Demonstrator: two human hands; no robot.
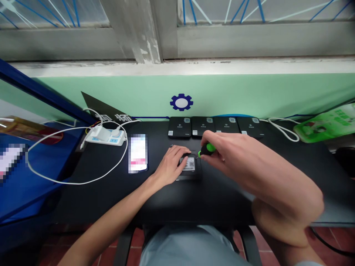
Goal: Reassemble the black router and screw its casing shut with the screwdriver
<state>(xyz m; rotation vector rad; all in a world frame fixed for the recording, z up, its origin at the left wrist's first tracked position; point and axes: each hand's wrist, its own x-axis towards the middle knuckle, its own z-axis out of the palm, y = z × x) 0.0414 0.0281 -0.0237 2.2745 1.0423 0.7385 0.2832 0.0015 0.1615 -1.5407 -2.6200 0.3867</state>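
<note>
- Left hand (173, 166): lies over a flat black case (190, 173) on the desk, fingers together and curved toward its far edge. Whether it grips the case or only steadies it, I cannot tell.
- Right hand (224, 151): comes in from the right, with fingers and thumb pinching a green-and-black screwdriver handle (207, 149).
- Work in hand: the screwdriver's thin shaft angles down to the far right corner of the case. Hand and handle block the view of the tip, so any contact with a screw cannot be confirmed.
- Case: alone at mid-desk, between the two hands, with a white QR-code label (187, 163) on its top face, partly under the left fingers.
- Row at back: four similar black cases (179, 127) lie side by side against a mint-green wall (249, 94), each with small labels. The right hand hides the lower parts of two.
- Left of the hands: a smartphone (138, 153) lies face up, its screen pixelated.
- Further left: a white power strip (105, 139) holds a plugged-in charger (98, 132), and a white cable (74, 182) loops across the black desk (222, 207).
- Far right: a green printed packet (324, 123) sits at the back corner beside a coiled white cable (283, 129).
</note>
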